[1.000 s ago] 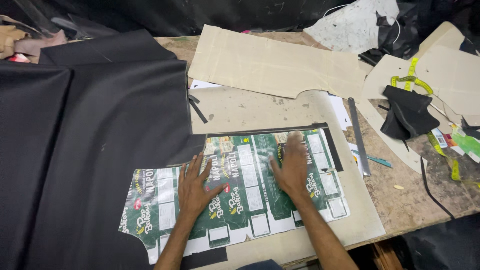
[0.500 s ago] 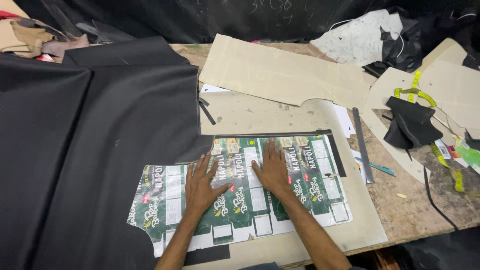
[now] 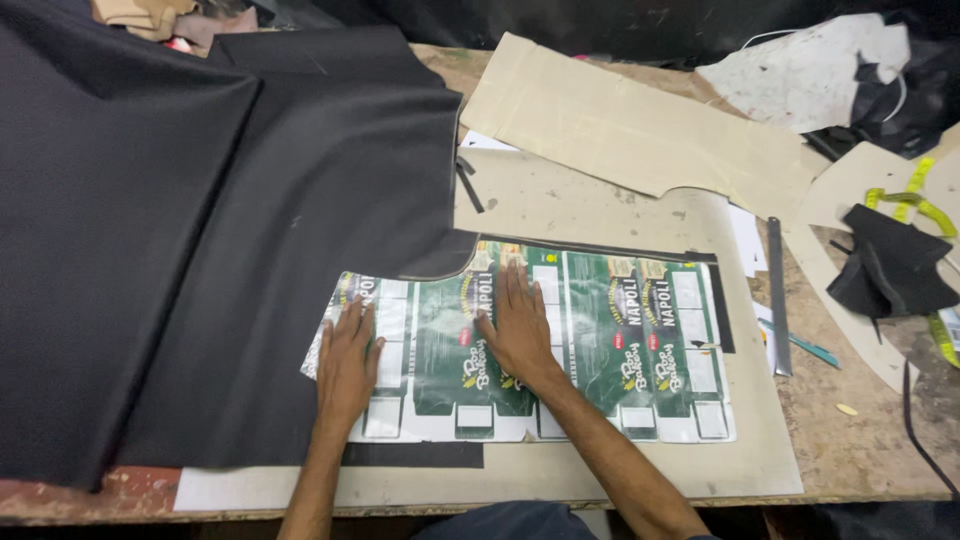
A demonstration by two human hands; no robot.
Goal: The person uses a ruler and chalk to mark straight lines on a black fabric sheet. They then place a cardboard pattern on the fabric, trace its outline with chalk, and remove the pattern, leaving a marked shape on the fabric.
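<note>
A tailoring or pattern-cutting workshop — the worn wooden table is covered with the tools of that trade. Large sheets of black fabric lie spread over its left half, and stiff cardboard pattern pieces cut with curved edges overlap across the rest. A yellow measuring tape, a metal ruler and loose black offcuts lie at the right — cloth scraps pile up along the far edge.

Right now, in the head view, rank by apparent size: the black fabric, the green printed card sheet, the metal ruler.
1. black fabric, largest.
2. green printed card sheet, under both hands.
3. metal ruler, smallest.
</note>
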